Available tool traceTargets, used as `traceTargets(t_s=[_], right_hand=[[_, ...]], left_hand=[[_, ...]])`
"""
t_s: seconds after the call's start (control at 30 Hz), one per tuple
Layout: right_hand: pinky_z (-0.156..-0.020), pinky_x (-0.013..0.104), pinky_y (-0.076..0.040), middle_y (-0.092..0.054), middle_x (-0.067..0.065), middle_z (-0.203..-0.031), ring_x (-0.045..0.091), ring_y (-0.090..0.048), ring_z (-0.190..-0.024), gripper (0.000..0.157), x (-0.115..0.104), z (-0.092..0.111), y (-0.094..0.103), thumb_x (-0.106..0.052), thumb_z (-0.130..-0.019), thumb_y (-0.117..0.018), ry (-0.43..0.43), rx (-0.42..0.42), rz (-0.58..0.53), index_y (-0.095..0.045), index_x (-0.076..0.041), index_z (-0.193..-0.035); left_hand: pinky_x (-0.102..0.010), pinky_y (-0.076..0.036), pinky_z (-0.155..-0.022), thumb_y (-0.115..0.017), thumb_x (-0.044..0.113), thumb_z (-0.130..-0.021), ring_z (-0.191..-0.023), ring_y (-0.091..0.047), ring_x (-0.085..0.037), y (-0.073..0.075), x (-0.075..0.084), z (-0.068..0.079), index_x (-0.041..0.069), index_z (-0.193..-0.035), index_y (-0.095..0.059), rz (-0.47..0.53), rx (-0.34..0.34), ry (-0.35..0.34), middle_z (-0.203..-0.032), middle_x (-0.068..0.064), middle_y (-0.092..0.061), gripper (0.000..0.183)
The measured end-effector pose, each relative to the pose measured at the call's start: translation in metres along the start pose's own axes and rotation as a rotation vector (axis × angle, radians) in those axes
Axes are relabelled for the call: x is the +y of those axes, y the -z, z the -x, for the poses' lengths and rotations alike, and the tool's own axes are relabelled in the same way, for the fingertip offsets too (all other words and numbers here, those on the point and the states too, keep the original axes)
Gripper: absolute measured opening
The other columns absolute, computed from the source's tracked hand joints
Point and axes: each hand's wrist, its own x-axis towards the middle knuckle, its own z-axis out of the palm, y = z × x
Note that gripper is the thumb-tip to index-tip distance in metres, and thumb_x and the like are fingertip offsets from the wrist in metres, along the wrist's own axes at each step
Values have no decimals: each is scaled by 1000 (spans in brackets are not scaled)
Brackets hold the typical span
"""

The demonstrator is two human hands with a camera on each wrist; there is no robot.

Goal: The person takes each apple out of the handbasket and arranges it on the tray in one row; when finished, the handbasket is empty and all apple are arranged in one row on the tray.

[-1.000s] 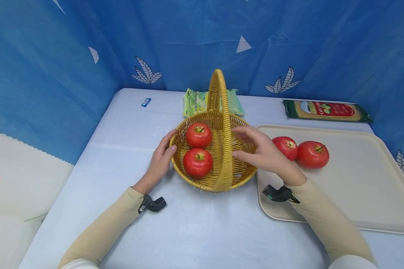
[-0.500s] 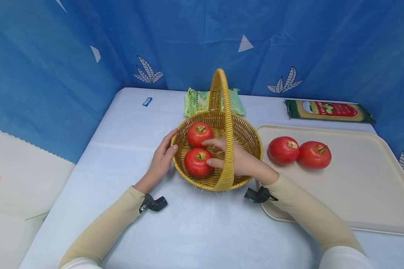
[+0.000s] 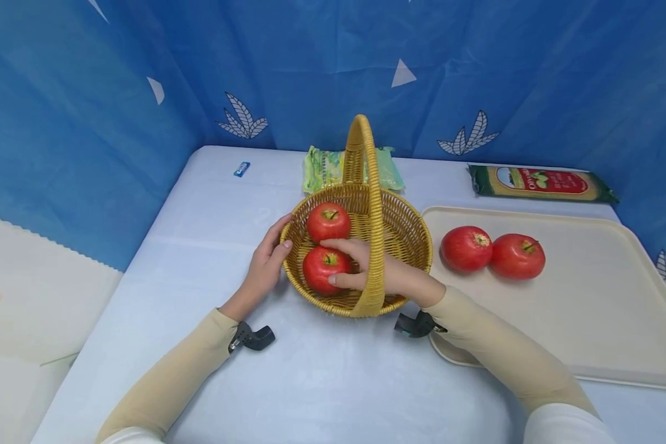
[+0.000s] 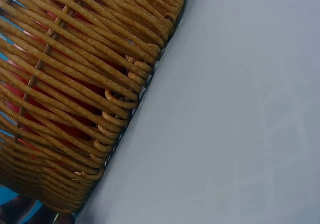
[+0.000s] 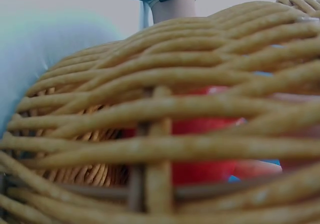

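Note:
A yellow wicker basket (image 3: 409,237) with a tall arched handle stands mid-table in the head view. Inside, on its left side, sit two red apples: a rear apple (image 3: 327,221) and a front apple (image 3: 320,271). My right hand (image 3: 385,271) reaches in under the handle and grips the front apple, thumb on the near side, fingers on the far side. My left hand (image 3: 263,262) rests against the basket's outer left wall, its thumb and fingertips at the rim. In the left wrist view the basket wall (image 4: 75,74) hides most of that hand. Through the weave in the right wrist view shows a red apple (image 5: 200,129).
Right of the basket lies a beige tray (image 3: 588,296) with a left apple (image 3: 466,248) and a right apple (image 3: 517,256). Behind the tray is a long green-ended food packet (image 3: 541,182). Behind the basket lies a green-yellow packet (image 3: 323,169); farther left, a small blue wrapped piece (image 3: 241,169).
My right hand has moved left from the basket's right side, under the handle, onto the front apple, and its fingers have closed round it. My left hand and the basket have stayed put.

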Motion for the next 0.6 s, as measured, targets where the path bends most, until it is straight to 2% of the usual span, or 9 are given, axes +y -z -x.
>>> traceTargets(t_s=[0.37, 0.6], right_hand=[[-113, 57, -44, -41, 18, -153, 36, -41, -142, 72, 0, 2, 0, -32, -93, -72, -21, -18, -30, -40, -19, -157], [-110, 56, -47, -40, 19, -152, 37, -42, -140, 70, 1, 1, -1, -33, -90, -76, -45, -13, -42, -47, -20, -153]], left_hand=[[-50, -31, -125, -43, 16, -107, -153, -35, -26, -1, -2, 0, 17, -159, -36, 3, -1, 0, -165, -6, -37, 52], [-50, -30, -125, -43, 17, -107, -154, -34, -26, -1, -1, 0, 17, -159, -36, 4, -2, 1, -166, -6, -36, 52]])
